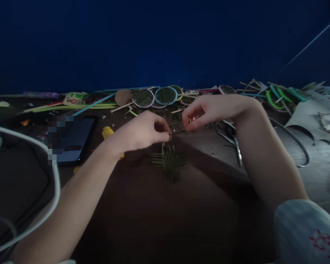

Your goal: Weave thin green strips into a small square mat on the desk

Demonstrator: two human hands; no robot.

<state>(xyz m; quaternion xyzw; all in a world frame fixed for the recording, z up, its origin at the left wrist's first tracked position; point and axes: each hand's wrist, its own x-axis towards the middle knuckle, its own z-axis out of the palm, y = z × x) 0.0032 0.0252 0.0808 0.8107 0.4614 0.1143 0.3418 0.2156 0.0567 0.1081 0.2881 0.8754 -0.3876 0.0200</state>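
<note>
In the middle of the frame the left hand and the right hand meet over a dark table, each with thumb and fingertips pressed together on one end of a thin dark strip. The strip runs nearly level between the two pinches, held just above the table. Right below it, a little toward the bottom of the frame, lies a small green weave of crossed strips, flat on the table and apart from both hands. Scissors lie just right of centre, partly under the right forearm, whose pale sleeve fills the lower right corner. At centre left a tablet lies flat, with a yellow piece between it and the left wrist. A white cable loops down the left edge. Along the back of the table, above the hands, sit round woven discs among loose sticks and scraps, and green hoops lie at the upper right. A grey sheet with cut-outs covers the right side. Behind everything stands a deep blue wall.
</note>
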